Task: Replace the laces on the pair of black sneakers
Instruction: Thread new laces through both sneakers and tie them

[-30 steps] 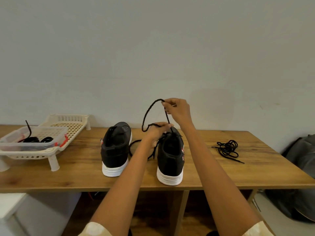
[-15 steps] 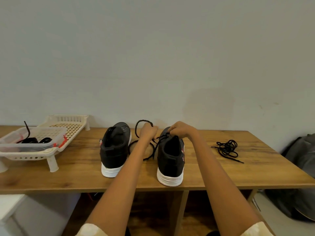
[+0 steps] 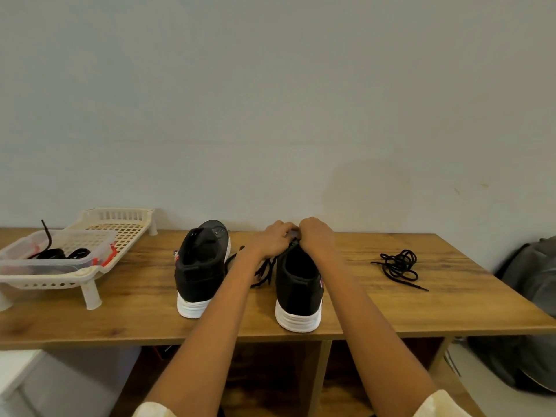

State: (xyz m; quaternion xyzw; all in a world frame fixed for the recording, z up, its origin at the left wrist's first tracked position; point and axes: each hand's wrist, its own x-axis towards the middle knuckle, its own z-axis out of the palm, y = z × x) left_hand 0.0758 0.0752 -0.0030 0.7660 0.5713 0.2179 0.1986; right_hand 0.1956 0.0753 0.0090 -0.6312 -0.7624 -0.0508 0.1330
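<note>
Two black sneakers stand heels toward the camera on the wooden table, white soles near the front edge. The left sneaker sits apart from the hands, untouched. The right sneaker has its heel just short of the table's front edge, and both hands meet over its tongue. The left hand and the right hand touch knuckle to knuckle, fingers curled down onto the top of the shoe; each grip looks closed on the lace, though the fingertips are hidden and the exact pinch cannot be told. Loose lengths of that lace hang off the shoe's left side and lie on the table in the gap between the two sneakers. A second black lace lies bundled on bare wood to the right, well apart from the shoe, with open tabletop on all sides. At far left a cream slotted rack stands on legs, holding a clear tub with dark laces inside. A grey bag rests beyond the table's right edge.
</note>
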